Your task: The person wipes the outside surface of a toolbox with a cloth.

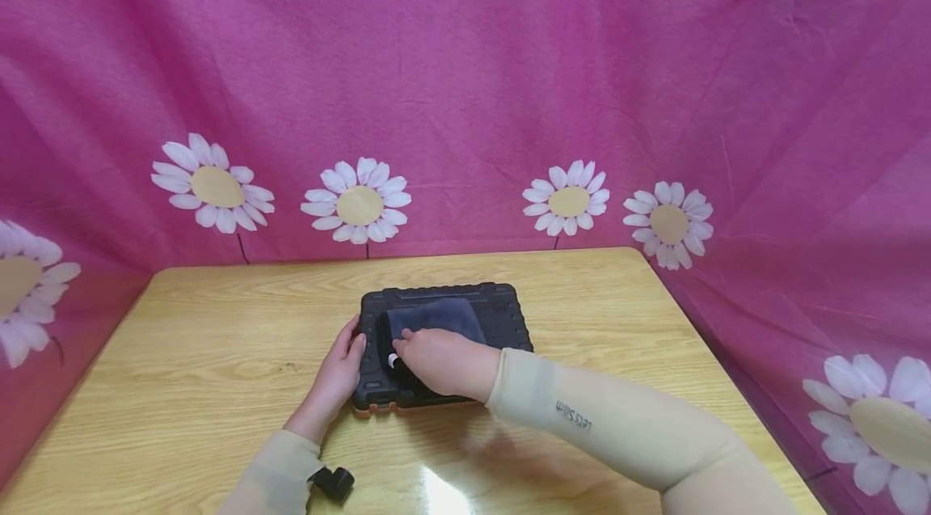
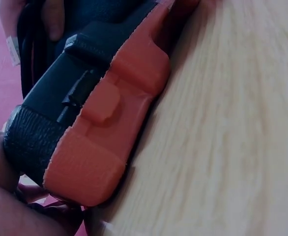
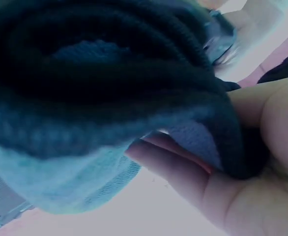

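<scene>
A black hard-plastic case [image 1: 509, 321] with an orange lower half [image 2: 104, 113] lies flat on the table. Along its left side my left hand [image 1: 342, 365] rests with fairly straight fingers, touching the edge near a corner. On the lid is a folded dark grey-blue cloth [image 1: 444, 314] with black edging. My right hand [image 1: 447, 363] pinches the cloth's left end between thumb and fingers. Close up in the right wrist view, the folded cloth [image 3: 65, 177] bulges in soft layers beside the fingers [image 3: 178, 172]. A small white tag [image 1: 393, 360] shows at the cloth's edge.
The wooden table [image 1: 240, 337] extends around the case on all sides. Behind and beside it hangs a pink curtain [image 1: 465, 94] with white daisies. A black wrist strap piece [image 1: 336, 484] sticks out from the left sleeve [image 1: 276, 474].
</scene>
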A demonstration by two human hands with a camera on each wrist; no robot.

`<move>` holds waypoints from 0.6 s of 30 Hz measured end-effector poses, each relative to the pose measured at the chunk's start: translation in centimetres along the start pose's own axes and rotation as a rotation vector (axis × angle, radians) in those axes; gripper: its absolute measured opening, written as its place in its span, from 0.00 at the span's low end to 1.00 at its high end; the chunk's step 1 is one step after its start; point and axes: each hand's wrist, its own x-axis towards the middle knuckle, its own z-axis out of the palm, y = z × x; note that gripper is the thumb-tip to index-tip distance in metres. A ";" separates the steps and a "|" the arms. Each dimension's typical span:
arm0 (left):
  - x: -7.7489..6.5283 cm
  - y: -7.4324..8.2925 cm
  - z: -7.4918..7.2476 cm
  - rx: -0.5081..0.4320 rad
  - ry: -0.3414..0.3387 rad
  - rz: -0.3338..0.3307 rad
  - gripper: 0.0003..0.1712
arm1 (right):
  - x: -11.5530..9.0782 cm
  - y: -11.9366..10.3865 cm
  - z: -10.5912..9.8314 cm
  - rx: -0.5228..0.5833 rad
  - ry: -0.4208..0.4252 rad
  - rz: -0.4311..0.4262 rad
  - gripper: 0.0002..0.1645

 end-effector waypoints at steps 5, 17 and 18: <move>0.0 -0.1 0.0 -0.019 -0.002 0.002 0.32 | 0.8 1.0 -0.1 0.054 -0.021 0.004 0.33; 0.0 -0.1 0.0 0.006 0.002 -0.005 0.32 | 2.5 3.9 0.7 0.161 0.030 0.052 0.25; 0.0 -0.1 0.0 0.006 0.003 -0.004 0.32 | 2.6 4.1 0.7 0.168 0.033 0.055 0.25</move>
